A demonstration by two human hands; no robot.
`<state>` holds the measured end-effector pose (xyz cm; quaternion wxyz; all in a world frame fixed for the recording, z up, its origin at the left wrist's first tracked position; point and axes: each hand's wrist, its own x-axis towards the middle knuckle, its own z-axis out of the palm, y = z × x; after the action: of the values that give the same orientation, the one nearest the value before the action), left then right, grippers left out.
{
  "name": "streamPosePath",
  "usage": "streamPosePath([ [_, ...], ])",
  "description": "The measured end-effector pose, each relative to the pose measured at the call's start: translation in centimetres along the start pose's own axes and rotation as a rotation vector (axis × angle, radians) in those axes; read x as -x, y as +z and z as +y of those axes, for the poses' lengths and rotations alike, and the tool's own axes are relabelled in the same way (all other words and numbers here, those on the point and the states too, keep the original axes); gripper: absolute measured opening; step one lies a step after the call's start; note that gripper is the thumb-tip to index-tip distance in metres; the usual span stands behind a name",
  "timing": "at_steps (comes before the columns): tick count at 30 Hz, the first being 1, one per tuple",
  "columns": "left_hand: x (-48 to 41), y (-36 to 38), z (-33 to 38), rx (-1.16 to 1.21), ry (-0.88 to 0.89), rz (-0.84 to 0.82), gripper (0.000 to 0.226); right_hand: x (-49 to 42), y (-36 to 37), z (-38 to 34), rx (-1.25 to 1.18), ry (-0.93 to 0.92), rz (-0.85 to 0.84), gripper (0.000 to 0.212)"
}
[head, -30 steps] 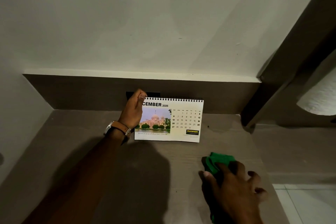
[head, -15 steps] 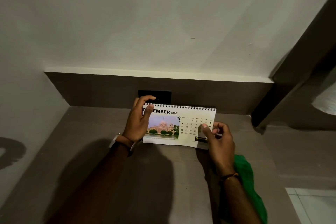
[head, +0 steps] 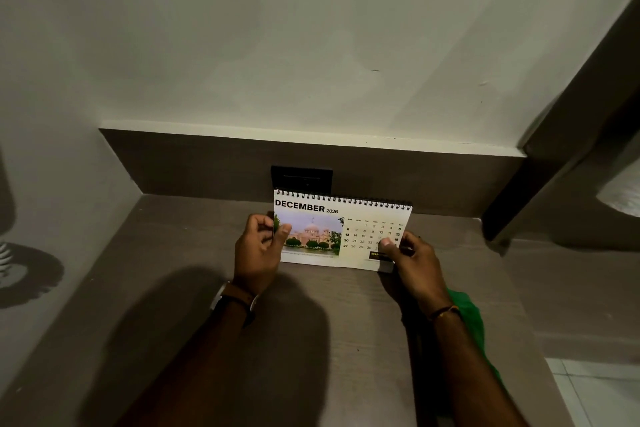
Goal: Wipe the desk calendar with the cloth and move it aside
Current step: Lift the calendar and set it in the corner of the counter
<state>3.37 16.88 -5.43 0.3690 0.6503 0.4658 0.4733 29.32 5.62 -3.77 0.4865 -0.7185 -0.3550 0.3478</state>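
Both hands (head: 258, 253) (head: 414, 262) pinching calendar (head: 343, 229) edges

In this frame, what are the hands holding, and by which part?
Both hold the desk calendar: the left hand pinches its left edge, the right hand grips its lower right corner. The green cloth lies unheld on the desk.
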Motion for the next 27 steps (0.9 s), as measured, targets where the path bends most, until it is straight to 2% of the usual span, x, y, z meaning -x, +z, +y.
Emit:
streamPosePath([
  [3, 0.0, -0.6, -0.5, -0.043, -0.014, -0.069, 0.031, 0.2, 0.3, 0.0, -0.074, 0.071, -0.137, 0.041],
  [7, 0.4, -1.4, -0.7, -0.123, 0.019, -0.266, 0.03, -0.3, 0.4, -0.2, -0.114, 0.132, -0.199, 0.047],
  [9, 0.6, -1.8, -0.6, -0.189, 0.039, -0.296, 0.032, 0.0, 0.5, -0.4, -0.114, 0.109, -0.134, 0.046],
  [12, 0.6, -1.9, -0.4, -0.311, 0.059, -0.277, 0.022, 1.0, 1.0, -0.4, -0.047, 0.007, 0.121, 0.05],
  [14, 0.7, -1.9, -0.5, -0.374, 0.057, -0.277, 0.034, 1.7, 1.4, -0.3, -0.077, 0.021, 0.199, 0.059],
  [16, 0.9, -2.0, -0.7, -0.428, 0.06, -0.29, 0.049, 1.9, 1.5, -0.2, -0.071, 0.026, 0.166, 0.053],
  [19, 0.8, -2.0, -0.9, -0.458, 0.057, -0.3, 0.056, 2.0, 1.2, -0.5, 0.024, -0.002, 0.039, 0.036],
  [23, 0.5, -2.4, -1.2, -0.534, 0.038, -0.402, 0.07, 2.0, 0.9, -1.1, 0.216, -0.064, -0.001, 0.036],
  [25, 0.2, -2.6, -1.0, -0.565, 0.033, -0.444, 0.067, 1.9, 0.6, -1.2, 0.282, -0.083, -0.017, 0.037],
  [27, 0.0, -2.7, -0.9, -0.557, 0.061, -0.412, 0.06, 1.8, 0.6, -1.3, 0.312, -0.099, -0.039, 0.038],
])
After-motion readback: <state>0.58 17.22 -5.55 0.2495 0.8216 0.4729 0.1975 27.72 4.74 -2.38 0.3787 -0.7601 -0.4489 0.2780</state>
